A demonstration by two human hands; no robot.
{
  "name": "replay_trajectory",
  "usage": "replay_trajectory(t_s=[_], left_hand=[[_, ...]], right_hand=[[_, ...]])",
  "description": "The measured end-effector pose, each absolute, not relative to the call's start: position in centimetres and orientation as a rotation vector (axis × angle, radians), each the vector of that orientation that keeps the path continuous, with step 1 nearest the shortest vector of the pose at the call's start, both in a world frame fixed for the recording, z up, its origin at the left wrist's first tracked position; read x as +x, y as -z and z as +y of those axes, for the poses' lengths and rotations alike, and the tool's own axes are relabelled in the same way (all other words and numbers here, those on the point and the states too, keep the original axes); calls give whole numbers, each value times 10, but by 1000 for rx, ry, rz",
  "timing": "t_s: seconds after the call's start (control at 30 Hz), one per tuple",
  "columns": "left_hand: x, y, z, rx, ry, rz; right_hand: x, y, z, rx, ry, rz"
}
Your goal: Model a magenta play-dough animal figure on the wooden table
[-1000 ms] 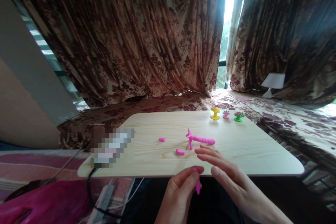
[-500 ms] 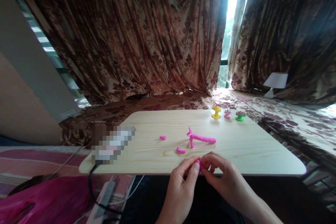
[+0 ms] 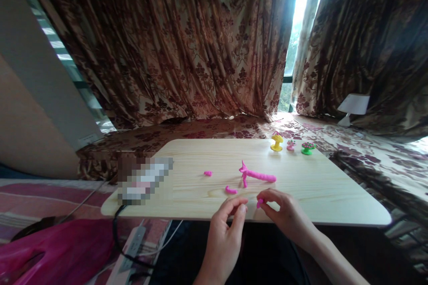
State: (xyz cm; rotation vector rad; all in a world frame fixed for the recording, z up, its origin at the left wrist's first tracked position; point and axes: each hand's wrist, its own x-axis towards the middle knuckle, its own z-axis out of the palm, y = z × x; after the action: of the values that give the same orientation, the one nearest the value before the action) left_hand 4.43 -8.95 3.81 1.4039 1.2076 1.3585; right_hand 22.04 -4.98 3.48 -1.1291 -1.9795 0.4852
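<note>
My right hand (image 3: 284, 211) pinches a small pink clay piece (image 3: 259, 203) between thumb and fingertips, just above the near edge of the light wooden table (image 3: 334, 191). My left hand (image 3: 227, 227) hovers beside it, thumb and forefinger close together with nothing visible in them. Just beyond the hands lies a long pink clay figure (image 3: 256, 175) with a spiky head and one leg. A curved pink clay bit (image 3: 230, 190) and a smaller pink bit (image 3: 207, 173) lie to its left.
Three small clay models stand at the far right of the table: a yellow one (image 3: 276, 142), a pink one (image 3: 290, 145) and a green one (image 3: 307, 148). A blurred box (image 3: 143, 180) sits at the left edge. Cables and a pink cloth (image 3: 60, 258) lie below left. Patterned curtains hang behind.
The hands came together over the pink clay piece, then parted. The piece went from my left hand to my right. The view shifted slightly.
</note>
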Motion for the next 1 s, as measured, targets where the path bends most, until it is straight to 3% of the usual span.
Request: replay_trajectory(t_s=[0.67, 0.77, 0.9, 1.0], left_hand=[[44, -36, -91, 1433, -1377, 1204], [49, -40, -95, 1535, -1418, 1239], [53, -46, -102, 1608, -1398, 1273], [52, -48, -105, 1665, -1407, 1278]], right_hand=[[223, -32, -49, -1158, -409, -2006], [221, -34, -54, -1110, -601, -1862], [211, -43, -71, -857, -1149, -1575], [206, -47, -80, -790, -1306, -1492]])
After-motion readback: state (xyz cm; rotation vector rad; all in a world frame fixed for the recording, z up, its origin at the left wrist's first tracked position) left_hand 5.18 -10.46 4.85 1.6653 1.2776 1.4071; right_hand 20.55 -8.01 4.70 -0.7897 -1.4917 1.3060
